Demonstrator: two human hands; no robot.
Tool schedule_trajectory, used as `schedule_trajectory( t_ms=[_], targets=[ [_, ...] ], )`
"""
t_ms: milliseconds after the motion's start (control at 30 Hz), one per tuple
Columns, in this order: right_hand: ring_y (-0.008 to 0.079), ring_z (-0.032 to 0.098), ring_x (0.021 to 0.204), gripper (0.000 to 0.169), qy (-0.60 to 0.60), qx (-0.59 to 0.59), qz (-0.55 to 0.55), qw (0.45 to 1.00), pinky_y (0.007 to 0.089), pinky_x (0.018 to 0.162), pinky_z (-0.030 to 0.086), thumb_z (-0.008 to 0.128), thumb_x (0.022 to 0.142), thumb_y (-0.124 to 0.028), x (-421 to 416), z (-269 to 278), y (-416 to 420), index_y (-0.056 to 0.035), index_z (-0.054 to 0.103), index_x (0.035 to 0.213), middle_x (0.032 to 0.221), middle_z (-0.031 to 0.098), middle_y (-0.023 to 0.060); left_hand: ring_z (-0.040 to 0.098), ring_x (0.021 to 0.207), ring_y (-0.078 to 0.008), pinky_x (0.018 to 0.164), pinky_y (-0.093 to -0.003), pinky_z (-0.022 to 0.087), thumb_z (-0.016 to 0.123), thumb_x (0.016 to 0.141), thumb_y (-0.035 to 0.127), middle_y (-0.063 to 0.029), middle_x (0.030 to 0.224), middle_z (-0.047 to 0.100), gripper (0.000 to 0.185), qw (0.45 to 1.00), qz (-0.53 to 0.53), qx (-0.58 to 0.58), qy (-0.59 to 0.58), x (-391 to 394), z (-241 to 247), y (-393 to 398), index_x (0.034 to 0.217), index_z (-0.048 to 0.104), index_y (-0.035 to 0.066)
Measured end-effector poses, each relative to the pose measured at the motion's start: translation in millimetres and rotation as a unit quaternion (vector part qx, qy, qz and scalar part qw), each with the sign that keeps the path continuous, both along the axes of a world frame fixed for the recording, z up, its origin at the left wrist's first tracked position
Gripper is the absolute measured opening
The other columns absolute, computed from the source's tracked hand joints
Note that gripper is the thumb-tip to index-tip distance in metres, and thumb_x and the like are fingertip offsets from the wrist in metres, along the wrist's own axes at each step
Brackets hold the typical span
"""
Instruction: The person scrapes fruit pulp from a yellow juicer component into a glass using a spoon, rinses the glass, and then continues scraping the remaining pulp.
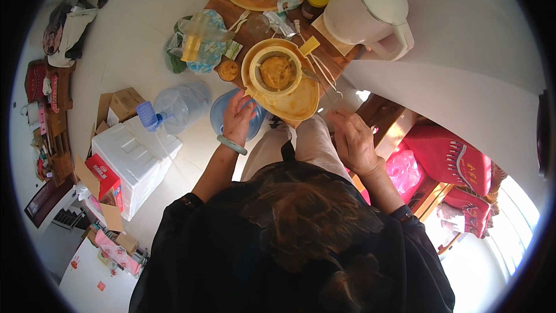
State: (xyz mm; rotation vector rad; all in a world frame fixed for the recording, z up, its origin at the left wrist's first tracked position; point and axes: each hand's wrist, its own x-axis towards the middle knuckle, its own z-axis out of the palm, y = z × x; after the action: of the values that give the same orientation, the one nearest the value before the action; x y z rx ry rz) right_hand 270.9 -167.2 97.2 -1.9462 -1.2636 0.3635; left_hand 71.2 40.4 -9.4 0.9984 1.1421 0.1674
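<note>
A round cream-coloured strainer bowl (256, 83) stands on a yellow plastic tray (304, 104) at the near end of the wooden table. Mashed orange-yellow food (276, 72) fills its middle. A metal spoon (310, 74) leans at the bowl's right side. My left hand (238, 115), with a pale bangle on its wrist, hovers by the tray's left edge, fingers apart and holding nothing. To the right of the tray is my right hand (354, 139), its fingers bent; whether it grips anything thin is unclear. A small glass jar of orange food (228, 70) sits left of the bowl.
A white electric kettle (369, 6) stands at the table's right, near yellow-lidded jars (316, 2) and a white cable (323, 69). Clear plastic cups (195, 37) are at the left. Large water bottles (184, 104) and a white foam box (134, 161) occupy the floor.
</note>
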Motion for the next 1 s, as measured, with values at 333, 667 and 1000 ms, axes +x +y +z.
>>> schedule_trajectory(
  t_ms=[333,667,1000],
  targets=[
    [0.0334,0.062,0.091,0.040,0.022,0.012,0.124,0.992,0.0392,0.077,0.052,0.064,0.072,0.009,75,-16,53,0.0010,0.062,0.112,0.108,0.061,0.0181,0.056,0.110,-0.0161,0.091,-0.0313,0.047,0.055,0.093,0.009,-0.0089,0.125,0.057,0.040,0.996,0.090,0.025,0.016,22,3,-21,0.132,0.049,0.002],
    [0.0273,0.064,0.086,0.024,0.186,-0.046,0.135,0.972,0.0310,0.070,0.053,0.064,0.086,-0.001,90,-33,109,-0.0006,0.063,0.110,0.106,0.063,0.0177,0.059,0.110,-0.0200,0.091,-0.0342,0.050,0.057,0.092,0.002,-0.0114,0.124,0.058,0.040,0.985,0.153,0.036,-0.067,19,-11,-32,0.132,0.050,0.002],
    [0.0246,0.066,0.085,0.018,0.278,-0.002,0.162,0.947,0.0297,0.069,0.054,0.064,0.087,-0.003,83,-67,156,0.0001,0.063,0.105,0.100,0.066,0.0137,0.059,0.107,-0.0178,0.091,-0.0304,0.049,0.053,0.092,-0.003,-0.0111,0.124,0.058,0.041,0.988,0.146,0.036,-0.043,15,-16,-32,0.133,0.049,-0.001]
  ],
)
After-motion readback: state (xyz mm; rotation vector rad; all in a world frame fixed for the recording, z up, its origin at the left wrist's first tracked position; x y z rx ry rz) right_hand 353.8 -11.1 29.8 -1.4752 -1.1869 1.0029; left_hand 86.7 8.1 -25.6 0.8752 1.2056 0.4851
